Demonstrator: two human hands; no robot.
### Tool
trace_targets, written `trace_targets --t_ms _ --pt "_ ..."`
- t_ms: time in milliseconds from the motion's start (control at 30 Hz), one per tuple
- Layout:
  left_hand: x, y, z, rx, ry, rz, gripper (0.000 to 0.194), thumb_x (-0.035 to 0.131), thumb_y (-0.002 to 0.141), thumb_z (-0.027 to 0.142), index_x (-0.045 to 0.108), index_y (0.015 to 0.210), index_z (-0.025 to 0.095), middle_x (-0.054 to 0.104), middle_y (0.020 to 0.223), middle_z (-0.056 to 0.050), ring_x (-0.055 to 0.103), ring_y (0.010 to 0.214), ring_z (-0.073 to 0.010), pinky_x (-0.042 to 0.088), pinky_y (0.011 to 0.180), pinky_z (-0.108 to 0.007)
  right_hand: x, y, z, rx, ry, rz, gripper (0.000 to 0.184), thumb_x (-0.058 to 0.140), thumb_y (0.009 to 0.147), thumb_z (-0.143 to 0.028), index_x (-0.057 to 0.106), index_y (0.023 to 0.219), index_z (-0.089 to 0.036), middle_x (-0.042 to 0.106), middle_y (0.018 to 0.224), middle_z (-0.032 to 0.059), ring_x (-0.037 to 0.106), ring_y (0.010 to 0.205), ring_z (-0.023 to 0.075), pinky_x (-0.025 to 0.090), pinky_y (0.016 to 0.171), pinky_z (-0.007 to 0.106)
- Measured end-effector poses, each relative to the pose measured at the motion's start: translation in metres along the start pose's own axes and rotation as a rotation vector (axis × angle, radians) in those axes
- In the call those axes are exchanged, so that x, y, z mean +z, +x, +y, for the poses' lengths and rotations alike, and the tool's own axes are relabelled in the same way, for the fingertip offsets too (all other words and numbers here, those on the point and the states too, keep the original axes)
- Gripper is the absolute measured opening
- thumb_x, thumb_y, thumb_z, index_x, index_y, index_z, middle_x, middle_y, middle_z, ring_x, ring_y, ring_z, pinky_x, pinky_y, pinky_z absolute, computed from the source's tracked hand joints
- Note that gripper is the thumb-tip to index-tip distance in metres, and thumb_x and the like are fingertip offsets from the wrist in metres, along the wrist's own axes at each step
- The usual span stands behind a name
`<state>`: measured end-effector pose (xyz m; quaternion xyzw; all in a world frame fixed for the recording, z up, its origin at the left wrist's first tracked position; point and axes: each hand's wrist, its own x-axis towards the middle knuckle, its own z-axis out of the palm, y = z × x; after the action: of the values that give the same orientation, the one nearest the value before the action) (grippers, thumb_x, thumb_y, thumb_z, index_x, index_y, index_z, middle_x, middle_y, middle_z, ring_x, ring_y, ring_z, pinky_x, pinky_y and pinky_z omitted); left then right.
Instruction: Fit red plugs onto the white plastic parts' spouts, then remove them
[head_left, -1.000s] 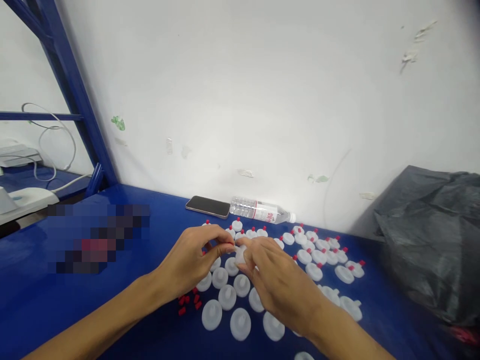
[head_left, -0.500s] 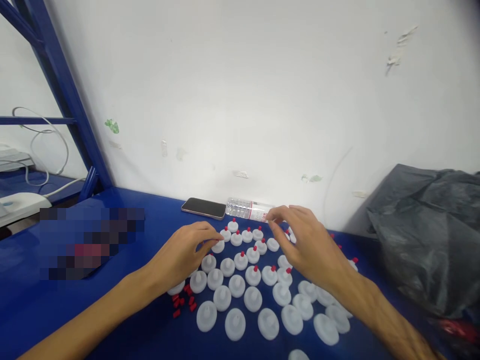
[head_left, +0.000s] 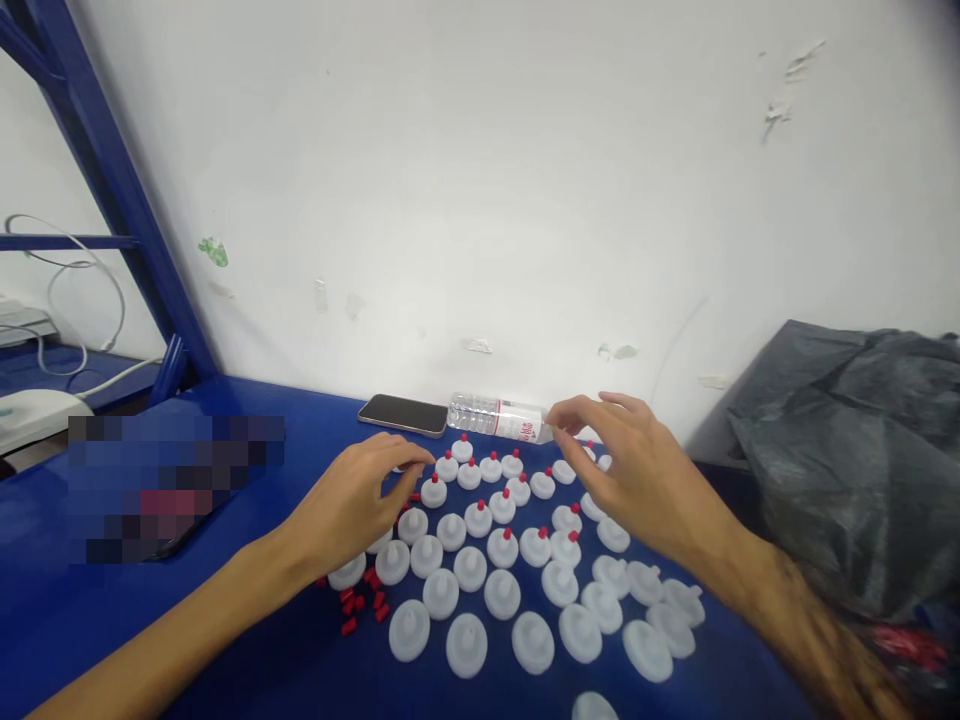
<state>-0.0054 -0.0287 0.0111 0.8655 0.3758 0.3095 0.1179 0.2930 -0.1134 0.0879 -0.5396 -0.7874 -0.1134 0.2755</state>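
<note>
My left hand (head_left: pixel 352 505) hovers low over the left side of a field of white plastic discs (head_left: pixel 469 640) on the blue table (head_left: pixel 247 660); its fingers are curled, thumb and forefinger nearly meeting, and I cannot make out what is in them. Loose small red caps (head_left: pixel 360 600) lie just under its wrist. My right hand (head_left: pixel 637 470) is raised over the far right rows, fingers loosely spread, its thumb and forefinger tips beside the water bottle's end, with nothing visible in it. The farther discs carry red caps (head_left: pixel 501 545); the nearest rows are bare.
A dark phone (head_left: pixel 403 414) and a lying clear water bottle (head_left: pixel 495 416) rest against the white wall. A crumpled black plastic bag (head_left: pixel 847 450) fills the right side. A blue steel frame (head_left: pixel 112 190) and white cables (head_left: pixel 45 340) stand at left.
A second ago both hands met on one white disc at the centre. They have parted: the right hand went up and to the far right rows, the left drew slightly back left.
</note>
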Motion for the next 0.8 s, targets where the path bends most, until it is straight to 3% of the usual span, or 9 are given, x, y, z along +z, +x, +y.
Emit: trace_targets --t_ms 133,333,533,633,800 --pt "-0.012 0.004 -0.003 -0.043 0.038 -0.030 0.027 0.052 0.100 0.030 0.078 0.103 0.025 0.081 0.097 -0.005 0.073 0.088 -0.0256 0.053 0.079 -0.036 0.002 -0.001 0.000 -0.023 -0.001 -0.008 0.012 0.047 0.106 -0.022 0.057 0.103 -0.028 0.077 0.093 -0.0017 0.072 0.089 0.0229 0.046 0.110 0.057" --pt "-0.031 0.007 -0.013 -0.052 0.082 -0.191 0.022 0.060 0.091 0.026 0.081 0.086 0.024 0.082 0.088 -0.005 0.075 0.082 -0.0276 0.053 0.075 -0.034 0.004 0.000 0.002 -0.076 -0.005 -0.051 0.013 0.046 0.106 -0.020 0.055 0.105 -0.028 0.077 0.097 -0.0035 0.068 0.082 0.0183 0.041 0.117 0.058" --pt "-0.036 0.004 -0.012 -0.002 0.070 -0.305 0.023 0.063 0.093 0.022 0.083 0.082 0.025 0.083 0.087 -0.001 0.073 0.076 -0.0211 0.050 0.068 -0.027 0.006 -0.003 0.001 -0.072 0.014 -0.070 0.015 0.045 0.105 -0.019 0.058 0.106 -0.027 0.077 0.101 -0.0030 0.071 0.086 0.0182 0.039 0.121 0.056" --pt "-0.034 0.006 -0.013 0.018 0.076 -0.279 0.023 0.062 0.095 0.025 0.082 0.082 0.025 0.082 0.084 -0.001 0.073 0.074 -0.0202 0.050 0.067 -0.027 0.007 -0.003 -0.002 -0.089 0.008 -0.079 0.015 0.045 0.106 -0.021 0.059 0.108 -0.026 0.078 0.101 -0.0029 0.072 0.087 0.0183 0.040 0.121 0.056" --pt "-0.032 0.011 -0.012 0.043 0.102 -0.111 0.027 0.057 0.099 0.032 0.080 0.089 0.023 0.081 0.085 -0.004 0.071 0.073 -0.0216 0.050 0.068 -0.030 0.007 -0.004 -0.004 -0.107 0.013 -0.088 0.017 0.045 0.105 -0.022 0.061 0.108 -0.027 0.080 0.102 -0.0009 0.075 0.088 0.0210 0.043 0.119 0.059"
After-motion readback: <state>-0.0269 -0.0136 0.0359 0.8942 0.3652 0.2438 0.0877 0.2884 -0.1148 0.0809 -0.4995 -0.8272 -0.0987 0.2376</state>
